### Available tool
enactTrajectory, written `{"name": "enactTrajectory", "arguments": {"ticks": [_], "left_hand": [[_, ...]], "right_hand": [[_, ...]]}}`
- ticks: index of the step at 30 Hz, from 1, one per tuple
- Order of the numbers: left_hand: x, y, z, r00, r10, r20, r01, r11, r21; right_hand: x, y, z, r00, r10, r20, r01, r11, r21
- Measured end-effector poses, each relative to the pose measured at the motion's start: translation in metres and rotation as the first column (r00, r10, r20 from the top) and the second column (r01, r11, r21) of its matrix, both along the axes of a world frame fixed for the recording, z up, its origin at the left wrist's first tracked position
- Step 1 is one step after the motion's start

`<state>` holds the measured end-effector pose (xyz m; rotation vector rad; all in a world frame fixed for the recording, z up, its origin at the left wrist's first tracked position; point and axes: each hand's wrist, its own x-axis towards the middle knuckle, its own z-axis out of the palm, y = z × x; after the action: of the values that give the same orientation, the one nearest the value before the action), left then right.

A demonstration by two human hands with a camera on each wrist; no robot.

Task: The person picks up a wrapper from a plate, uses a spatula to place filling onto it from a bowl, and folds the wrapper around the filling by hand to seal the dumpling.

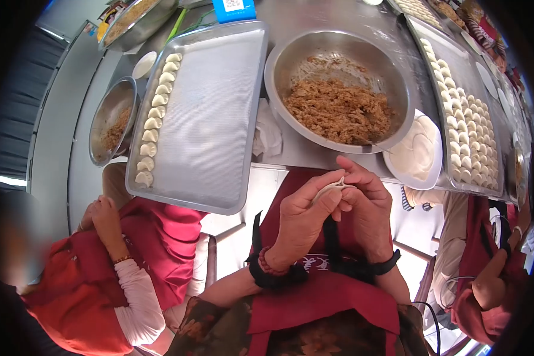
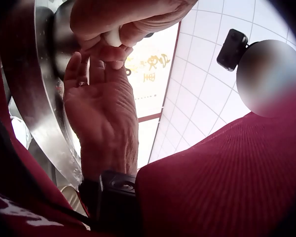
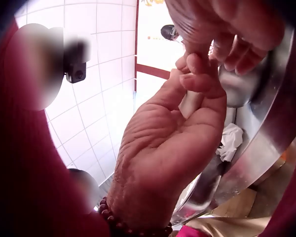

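A half-moon dumpling (image 1: 331,188) of pale dough is held up between both hands, over the lap and just in front of the table edge. My left hand (image 1: 302,210) grips it from the left, thumb against its near side. On the other side, the fingertips of my right hand (image 1: 371,204) pinch its right end. Seen from below in the left wrist view, white dough (image 2: 112,37) shows between the fingers. In the right wrist view the fingers hide most of the dumpling. A large steel bowl (image 1: 273,77) of brown minced filling (image 1: 338,110) stands just beyond the hands.
A metal tray (image 1: 213,118) at left carries one column of dumplings (image 1: 152,123). Right of the bowl is a white dish (image 1: 418,151) of pale dough wrappers. A fuller dumpling tray (image 1: 457,77) lies farther right. People sit close on both sides; a white cloth (image 1: 268,133) lies between tray and bowl.
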<state>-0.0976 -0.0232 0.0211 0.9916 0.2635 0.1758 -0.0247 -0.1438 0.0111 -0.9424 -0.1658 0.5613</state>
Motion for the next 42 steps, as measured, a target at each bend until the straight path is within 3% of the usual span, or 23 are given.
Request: {"name": "enactTrajectory", "arguments": {"ticks": [2,5,8,15,18,22,25,31,34,38,42], "left_hand": [[0.001,0.0,0.002,1.0,-0.01,-0.009,0.01,1.0,-0.003],[0.001,0.0,0.001,0.998,-0.047,-0.038,0.048,0.998,0.038],[0.003,0.0,-0.003,0.996,-0.078,-0.031,0.08,0.994,0.072],[0.001,0.001,0.001,0.99,-0.133,-0.051,0.135,0.99,0.04],[0.0,0.003,-0.006,0.985,-0.17,-0.007,0.17,0.983,0.076],[-0.002,0.001,-0.008,0.989,-0.149,0.015,0.148,0.987,0.059],[-0.002,0.001,-0.008,0.99,-0.14,0.008,0.139,0.987,0.079],[-0.001,0.006,-0.008,0.97,-0.239,-0.042,0.242,0.963,0.121],[0.0,0.016,-0.005,0.94,-0.329,-0.086,0.339,0.928,0.155],[0.003,0.014,-0.005,0.942,-0.327,-0.08,0.333,0.94,0.078],[0.008,0.018,-0.002,0.915,-0.396,-0.073,0.399,0.916,0.028]], "right_hand": [[0.001,-0.002,0.0,0.999,-0.002,-0.038,0.003,1.0,0.013],[0.001,-0.005,-0.001,0.998,-0.019,0.065,0.024,0.996,-0.086],[0.002,-0.006,0.003,1.0,-0.008,0.009,0.009,0.998,-0.061],[0.008,-0.019,0.006,0.987,0.144,-0.066,-0.151,0.983,-0.108],[0.005,-0.018,0.001,0.995,0.1,0.004,-0.1,0.995,-0.008],[0.001,-0.018,-0.005,1.0,0.016,-0.013,-0.017,0.996,-0.091],[0.0,-0.018,0.004,0.998,0.055,-0.003,-0.055,0.989,-0.141],[0.004,-0.023,-0.004,0.977,0.095,0.191,-0.04,0.962,-0.271],[0.007,-0.025,-0.007,0.968,0.13,0.216,-0.075,0.966,-0.246],[0.009,-0.022,0.009,0.978,0.207,0.027,-0.199,0.964,-0.177],[0.012,-0.028,-0.002,0.962,0.256,0.093,-0.238,0.957,-0.163]]}}
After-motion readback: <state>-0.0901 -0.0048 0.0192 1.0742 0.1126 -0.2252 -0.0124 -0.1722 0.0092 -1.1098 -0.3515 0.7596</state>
